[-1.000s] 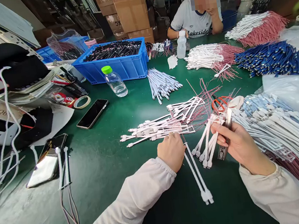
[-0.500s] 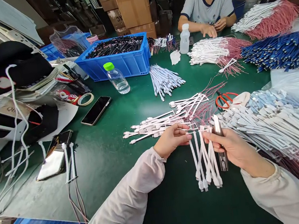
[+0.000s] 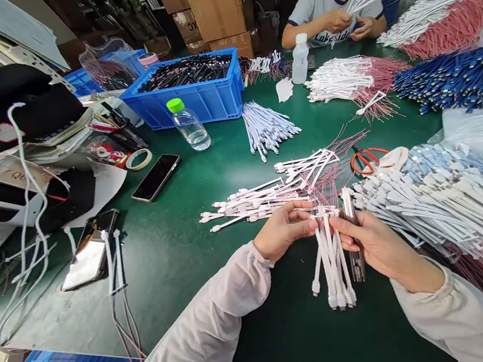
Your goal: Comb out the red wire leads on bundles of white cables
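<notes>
My left hand (image 3: 284,229) and my right hand (image 3: 374,243) meet over the green table (image 3: 180,254), both pinching the top of a bunch of short white cables (image 3: 332,258) that hangs down with its plugs at the bottom. In my right hand there is also a slim dark tool (image 3: 354,237), held upright against the palm. Just beyond my hands lies a spread of white cables with red wire ends (image 3: 270,195). A big heap of white and blue-grey cables (image 3: 448,195) lies to the right of my right hand.
Red-handled scissors (image 3: 367,158) lie behind the heap. Two phones (image 3: 156,177) (image 3: 90,248), a tape roll (image 3: 139,159), a bottle (image 3: 188,125) and a blue crate (image 3: 194,89) sit to the left and back. A person (image 3: 334,8) across the table handles white cables beside red and blue cable piles (image 3: 450,79).
My left hand lifted two white cables off the table and brought them to the bunch in my right hand. The bunch now hangs straight between both hands. The person opposite picked up cables.
</notes>
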Demonstrator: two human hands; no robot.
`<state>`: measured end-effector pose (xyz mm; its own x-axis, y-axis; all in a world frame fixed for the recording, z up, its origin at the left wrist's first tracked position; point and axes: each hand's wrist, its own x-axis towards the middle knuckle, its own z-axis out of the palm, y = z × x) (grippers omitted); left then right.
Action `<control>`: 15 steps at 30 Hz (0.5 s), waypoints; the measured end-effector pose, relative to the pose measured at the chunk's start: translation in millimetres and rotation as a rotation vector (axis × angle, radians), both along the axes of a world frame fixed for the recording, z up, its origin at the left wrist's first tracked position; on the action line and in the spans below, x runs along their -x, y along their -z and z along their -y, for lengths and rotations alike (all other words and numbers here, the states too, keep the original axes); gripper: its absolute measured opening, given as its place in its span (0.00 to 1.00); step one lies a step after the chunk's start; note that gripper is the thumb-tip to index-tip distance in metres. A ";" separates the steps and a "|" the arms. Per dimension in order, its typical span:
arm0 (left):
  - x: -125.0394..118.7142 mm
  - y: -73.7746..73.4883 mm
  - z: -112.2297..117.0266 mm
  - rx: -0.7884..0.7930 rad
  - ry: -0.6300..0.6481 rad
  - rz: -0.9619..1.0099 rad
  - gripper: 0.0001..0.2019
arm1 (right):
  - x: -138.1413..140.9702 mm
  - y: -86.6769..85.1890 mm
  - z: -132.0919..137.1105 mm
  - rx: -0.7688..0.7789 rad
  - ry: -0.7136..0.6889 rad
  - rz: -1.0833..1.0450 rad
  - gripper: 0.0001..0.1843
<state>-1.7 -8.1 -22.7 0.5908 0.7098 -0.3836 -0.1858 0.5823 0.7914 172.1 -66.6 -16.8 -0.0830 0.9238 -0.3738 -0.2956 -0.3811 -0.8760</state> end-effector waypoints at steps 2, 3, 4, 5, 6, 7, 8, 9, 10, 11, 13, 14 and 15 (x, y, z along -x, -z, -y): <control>-3.9 1.4 4.1 -0.011 -0.007 0.014 0.25 | 0.4 1.1 1.7 0.000 -0.059 -0.003 0.17; -5.3 1.9 5.8 -0.011 0.009 0.019 0.24 | 0.4 1.6 2.5 -0.001 -0.092 0.002 0.17; -6.2 2.2 7.1 -0.007 0.039 0.022 0.22 | 0.3 1.8 3.3 -0.002 -0.124 0.007 0.16; -6.6 2.2 7.9 -0.010 0.076 0.021 0.21 | 0.3 1.7 4.1 -0.002 -0.153 0.009 0.16; -6.4 1.9 8.0 -0.024 0.114 0.013 0.20 | 0.4 1.2 4.7 -0.002 -0.177 0.007 0.15; -5.9 1.3 7.7 -0.048 0.142 0.001 0.19 | 0.7 0.4 5.1 -0.001 -0.196 -0.001 0.15; -5.1 0.4 6.9 -0.078 0.152 -0.012 0.19 | 1.1 -0.5 5.4 0.001 -0.215 -0.015 0.17; -4.2 -0.5 5.8 -0.104 0.143 -0.022 0.19 | 1.7 -1.5 5.5 0.011 -0.237 -0.030 0.19; -3.2 -1.5 4.5 -0.120 0.120 -0.027 0.19 | 2.2 -2.2 5.5 0.028 -0.260 -0.045 0.20; -2.4 -2.4 3.3 -0.122 0.086 -0.019 0.19 | 2.6 -2.5 5.3 0.050 -0.276 -0.055 0.21; -1.4 -3.7 1.4 -0.089 -0.001 0.029 0.19 | 3.1 -1.9 4.8 0.094 -0.282 -0.054 0.20; -1.2 -4.0 0.9 -0.067 -0.040 0.067 0.19 | 3.2 -1.1 4.5 0.104 -0.272 -0.044 0.19; -1.1 -4.2 0.8 -0.047 -0.069 0.110 0.20 | 3.2 -0.1 4.2 0.102 -0.257 -0.031 0.18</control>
